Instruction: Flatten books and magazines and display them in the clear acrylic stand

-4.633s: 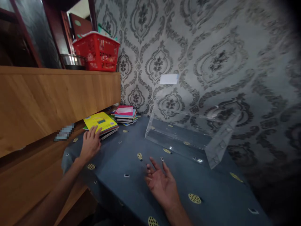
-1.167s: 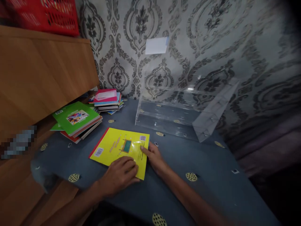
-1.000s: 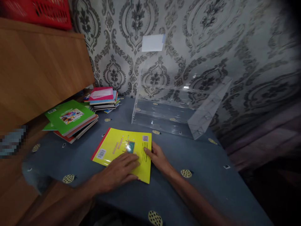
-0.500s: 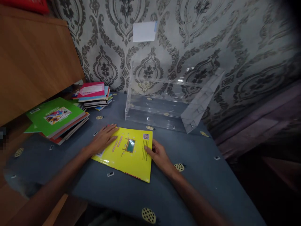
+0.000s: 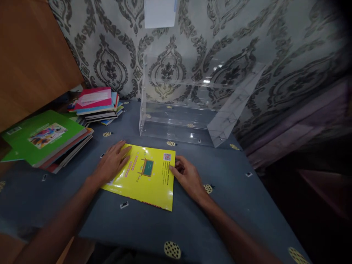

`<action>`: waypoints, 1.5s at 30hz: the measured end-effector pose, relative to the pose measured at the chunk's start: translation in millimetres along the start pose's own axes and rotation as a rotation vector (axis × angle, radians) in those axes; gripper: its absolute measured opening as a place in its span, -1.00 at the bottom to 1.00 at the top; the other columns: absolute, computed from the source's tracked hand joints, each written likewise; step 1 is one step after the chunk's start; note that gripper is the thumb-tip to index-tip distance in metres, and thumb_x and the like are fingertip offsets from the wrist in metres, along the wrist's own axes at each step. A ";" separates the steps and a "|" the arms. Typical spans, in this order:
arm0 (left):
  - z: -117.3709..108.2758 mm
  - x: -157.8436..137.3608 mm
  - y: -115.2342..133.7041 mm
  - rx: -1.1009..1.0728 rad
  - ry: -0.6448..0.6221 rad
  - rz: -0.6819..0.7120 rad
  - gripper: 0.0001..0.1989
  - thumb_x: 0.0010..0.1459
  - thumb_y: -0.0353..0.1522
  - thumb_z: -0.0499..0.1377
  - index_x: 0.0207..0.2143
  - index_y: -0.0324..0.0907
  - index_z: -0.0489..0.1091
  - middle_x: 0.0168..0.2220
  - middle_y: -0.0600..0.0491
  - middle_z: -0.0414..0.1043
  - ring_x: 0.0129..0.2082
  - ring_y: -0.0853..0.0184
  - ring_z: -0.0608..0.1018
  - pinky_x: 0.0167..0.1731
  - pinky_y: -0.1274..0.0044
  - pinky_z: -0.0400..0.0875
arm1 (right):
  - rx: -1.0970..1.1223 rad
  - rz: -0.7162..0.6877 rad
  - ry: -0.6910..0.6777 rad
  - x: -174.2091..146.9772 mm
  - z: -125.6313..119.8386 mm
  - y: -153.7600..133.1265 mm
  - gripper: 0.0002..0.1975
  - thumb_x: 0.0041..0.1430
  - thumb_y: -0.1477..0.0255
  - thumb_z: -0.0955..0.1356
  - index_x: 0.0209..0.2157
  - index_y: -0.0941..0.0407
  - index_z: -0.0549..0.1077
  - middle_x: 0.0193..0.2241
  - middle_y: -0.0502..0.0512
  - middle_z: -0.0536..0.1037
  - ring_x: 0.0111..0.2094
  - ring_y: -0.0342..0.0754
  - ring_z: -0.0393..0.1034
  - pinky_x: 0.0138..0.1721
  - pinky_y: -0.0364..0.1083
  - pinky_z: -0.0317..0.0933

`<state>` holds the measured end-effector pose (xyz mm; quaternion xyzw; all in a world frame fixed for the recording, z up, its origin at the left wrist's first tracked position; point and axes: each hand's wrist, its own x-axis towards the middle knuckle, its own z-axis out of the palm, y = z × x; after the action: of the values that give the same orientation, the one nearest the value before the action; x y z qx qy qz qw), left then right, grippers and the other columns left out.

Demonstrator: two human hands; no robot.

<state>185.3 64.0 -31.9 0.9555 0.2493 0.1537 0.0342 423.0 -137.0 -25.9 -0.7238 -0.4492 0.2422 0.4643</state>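
A thin yellow book (image 5: pixel 155 189) lies flat on the blue-grey tablecloth, a small chalkboard picture and a QR code on its cover. My left hand (image 5: pixel 111 163) rests on its left edge, palm down with fingers stretched out. At the book's right edge, my right hand (image 5: pixel 188 176) has its thumb on the cover and its fingers curled beside the edge; the fingertips are partly hidden. Behind the book stands a clear acrylic rack (image 5: pixel 176 130) with stepped shelves.
To the left is a pile of books topped by a green book (image 5: pixel 70 128). Farther back, a second pile has a pink book (image 5: pixel 106 96) on top. A wooden cabinet (image 5: pixel 30 55) borders the left side. Patterned wallpaper with a white card (image 5: pixel 160 14) rises behind the rack.
My view has tilted down and moved slightly, so the piles, rack and card sit elsewhere in the picture. Both hands keep nearly the same place on the yellow book.
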 end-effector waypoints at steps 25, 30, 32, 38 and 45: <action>0.2 -0.9 -0.4 0.072 0.065 0.071 -0.56 0.41 -0.22 -0.16 0.10 -0.20 0.38 0.09 -0.20 0.43 0.08 0.03 0.47 0.08 0.16 0.40 | -0.710 -0.479 -0.392 12.6 78.0 -53.1 -0.26 0.41 0.09 0.16 0.32 0.43 0.14 0.37 0.42 0.10 0.43 0.18 -0.14 0.43 0.13 -0.19; -3.4 -0.6 1.1 0.046 0.048 0.061 -0.56 0.41 -0.21 -0.14 0.11 -0.21 0.37 0.08 -0.20 0.43 0.09 0.04 0.46 0.08 0.16 0.40 | -0.735 -0.356 -0.319 10.4 54.8 -36.6 -0.22 0.39 0.05 0.16 0.33 0.44 0.12 0.38 0.46 0.07 0.43 0.21 -0.15 0.42 0.19 -0.18; -4.1 -0.4 1.9 0.050 0.044 0.056 -0.55 0.41 -0.21 -0.15 0.11 -0.22 0.37 0.09 -0.21 0.42 0.08 0.03 0.46 0.08 0.16 0.40 | -0.752 -0.304 -0.292 6.5 47.0 -29.9 -0.19 0.37 0.04 0.18 0.33 0.46 0.11 0.37 0.50 0.07 0.43 0.25 -0.16 0.41 0.22 -0.17; -3.5 -0.8 3.4 0.041 0.054 0.034 -0.56 0.40 -0.20 -0.15 0.12 -0.14 0.37 0.09 -0.16 0.44 0.07 0.06 0.48 0.06 0.17 0.41 | -0.793 -0.301 -0.240 -8.2 30.7 -17.4 -0.17 0.35 -0.02 0.16 0.33 0.40 0.14 0.37 0.54 0.06 0.43 0.32 -0.17 0.37 0.32 -0.15; -8.6 0.4 14.7 0.167 -0.021 -0.008 -0.57 0.38 -0.31 -0.14 0.10 -0.23 0.38 0.13 -0.24 0.43 0.11 -0.02 0.49 0.11 0.07 0.35 | -0.801 -0.285 -0.307 -10.9 25.1 -22.4 -0.06 0.26 -0.10 0.22 0.34 0.41 0.11 0.36 0.60 0.04 0.42 0.42 -0.20 0.33 0.44 -0.20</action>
<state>189.9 51.3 -21.5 0.9557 0.2645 0.1222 -0.0423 388.9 -131.4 -18.1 -0.7332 -0.6663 0.0872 0.1042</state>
